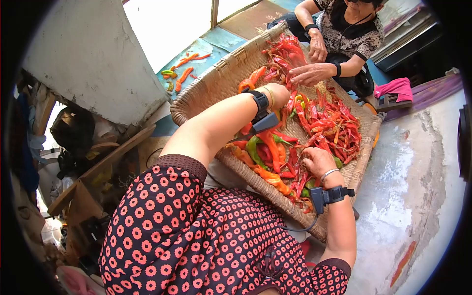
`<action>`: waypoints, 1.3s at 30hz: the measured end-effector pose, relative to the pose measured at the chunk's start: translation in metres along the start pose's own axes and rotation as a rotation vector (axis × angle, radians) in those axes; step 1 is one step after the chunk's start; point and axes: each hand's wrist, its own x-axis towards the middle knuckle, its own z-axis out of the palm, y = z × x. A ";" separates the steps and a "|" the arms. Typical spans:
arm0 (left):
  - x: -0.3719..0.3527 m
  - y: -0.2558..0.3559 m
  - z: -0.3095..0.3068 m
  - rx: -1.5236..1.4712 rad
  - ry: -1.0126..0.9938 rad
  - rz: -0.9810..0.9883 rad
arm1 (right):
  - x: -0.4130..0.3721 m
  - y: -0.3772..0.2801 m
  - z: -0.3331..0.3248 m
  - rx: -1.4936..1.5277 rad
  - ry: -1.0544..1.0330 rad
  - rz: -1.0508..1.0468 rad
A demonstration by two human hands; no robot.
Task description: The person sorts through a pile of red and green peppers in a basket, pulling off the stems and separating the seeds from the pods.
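A large woven basket (pixel 196 102) is loaded with red, orange and green chili peppers. My left hand (pixel 278 95) reaches over its middle, back toward me, and its fingers are hidden from view. Under that wrist lie larger fresh peppers (pixel 269 146) in red and orange, with a green one beside them. My right hand (pixel 318 162) is down at the near right part of the basket, with bent fingers closed among the peppers; what they grip is hidden. Just beyond it spreads a heap of thin, wrinkled red chilies (pixel 328 123).
Across the basket another person (pixel 346 37) has both hands over a red chili pile (pixel 285 51). Several peppers (pixel 184 78) lie on a blue surface at the far left. A pink cloth (pixel 395 90) rests on a stool at right. One red pepper (pixel 404 264) is on the floor.
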 end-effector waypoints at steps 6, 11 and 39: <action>-0.003 -0.003 0.016 -0.086 0.070 0.081 | 0.003 -0.004 -0.014 -0.092 0.067 -0.036; 0.000 0.005 0.023 -0.257 0.206 0.101 | 0.027 -0.004 -0.012 -0.085 0.062 -0.073; -0.011 0.015 -0.036 -0.671 0.674 -0.077 | 0.021 0.047 -0.006 0.303 0.619 -0.138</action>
